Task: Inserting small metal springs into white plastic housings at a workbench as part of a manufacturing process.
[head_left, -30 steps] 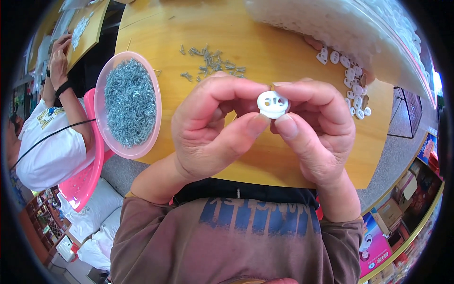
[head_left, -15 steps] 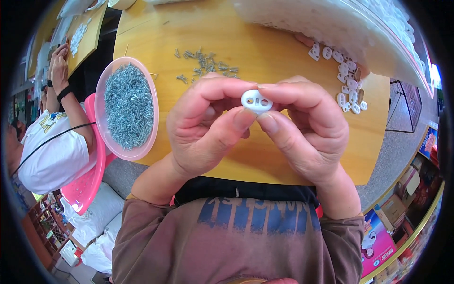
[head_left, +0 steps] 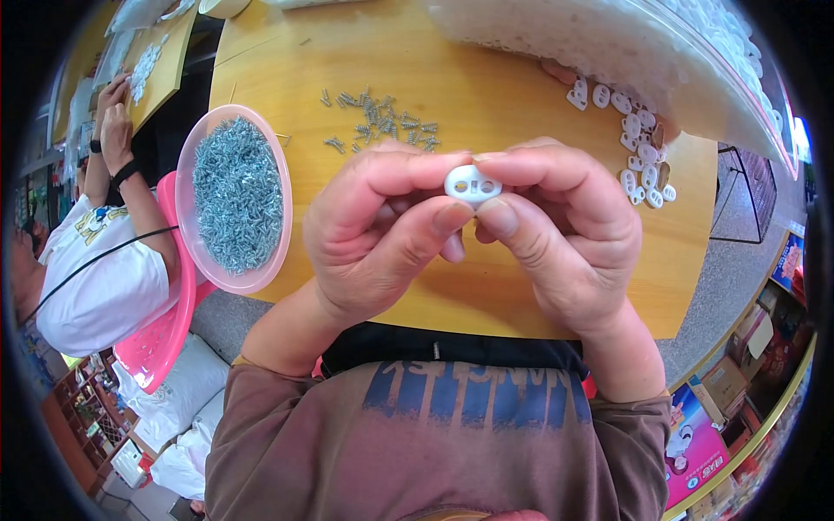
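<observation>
Between both hands, above the wooden table (head_left: 512, 304), is a small white oval plastic cord lock (head_left: 473, 185) with two round holes and a slot between them. My left hand (head_left: 373, 226) pinches its left end with thumb and forefinger. On the right end, the thumb and forefinger of my right hand (head_left: 565, 230) do the same. The thumbs press along its lower edge, the forefingers along its upper edge. Beyond my left hand lies a loose scatter of small metal springs (head_left: 380, 115). A pink oval bowl (head_left: 180, 204) full of such springs (head_left: 239, 200) stands to the left.
At the right lie several loose white plastic pieces (head_left: 647, 154). A large clear container (head_left: 599, 61) of white parts leans over the far right of the table. Beside a pink chair (head_left: 161, 334) on the left, a co-worker's hands (head_left: 113, 122) are at another table.
Both my hands keep their pinch on the cord lock, with only a slight shift of the thumbs. At the left, the co-worker's hands have moved a little.
</observation>
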A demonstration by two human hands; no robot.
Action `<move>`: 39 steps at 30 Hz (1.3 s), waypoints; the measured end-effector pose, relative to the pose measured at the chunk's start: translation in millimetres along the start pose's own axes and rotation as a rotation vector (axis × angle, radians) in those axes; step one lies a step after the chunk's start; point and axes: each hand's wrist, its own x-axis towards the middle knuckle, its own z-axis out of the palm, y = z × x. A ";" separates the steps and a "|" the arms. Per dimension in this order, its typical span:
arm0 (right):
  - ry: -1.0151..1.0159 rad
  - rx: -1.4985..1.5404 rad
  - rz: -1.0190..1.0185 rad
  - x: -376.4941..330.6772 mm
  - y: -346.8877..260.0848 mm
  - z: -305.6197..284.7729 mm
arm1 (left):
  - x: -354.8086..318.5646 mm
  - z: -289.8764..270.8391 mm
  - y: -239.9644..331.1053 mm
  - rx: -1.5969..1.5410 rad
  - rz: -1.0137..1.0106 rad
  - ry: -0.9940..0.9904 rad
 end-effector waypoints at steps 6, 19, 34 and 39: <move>0.006 0.151 0.031 0.8 0.4 0.9 | -0.4 -0.9 -1.1 0.132 0.047 -0.008; 0.084 0.367 0.195 -1.2 -2.5 7.9 | -3.6 -0.5 -3.4 0.078 0.052 0.015; 0.058 0.388 0.204 0.2 -2.4 5.8 | -1.7 -2.3 -2.4 -0.015 0.046 -0.022; 0.069 0.412 0.178 0.7 -1.4 6.9 | -0.8 -0.7 -2.6 -0.062 0.030 -0.027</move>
